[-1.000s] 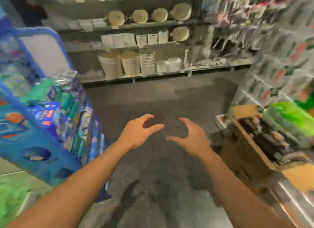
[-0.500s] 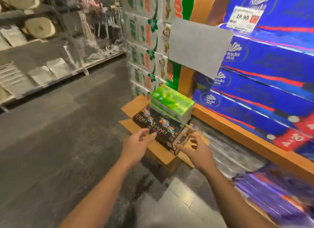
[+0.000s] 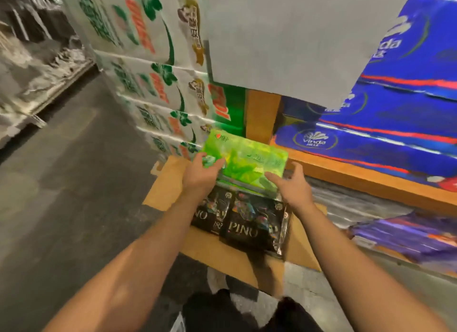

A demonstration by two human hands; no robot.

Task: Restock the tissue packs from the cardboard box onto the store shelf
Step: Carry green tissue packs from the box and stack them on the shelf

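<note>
Reaching, left hand (image 3: pixel 201 176) on green pack (image 3: pixel 247 156)

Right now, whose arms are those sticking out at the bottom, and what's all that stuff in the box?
Those arms belong to a person wearing a camera on their head, so you see what they see, looking down. They are in a shop. On the floor sits an open cardboard box. Inside it lie black tissue packs marked PINO, with a green tissue pack on top. The left hand and the right hand are at the two ends of the green pack; the left thumb lies on it. Whether it is gripped yet, I can't tell. Beside the box, blue packs fill a wooden shelf.
</note>
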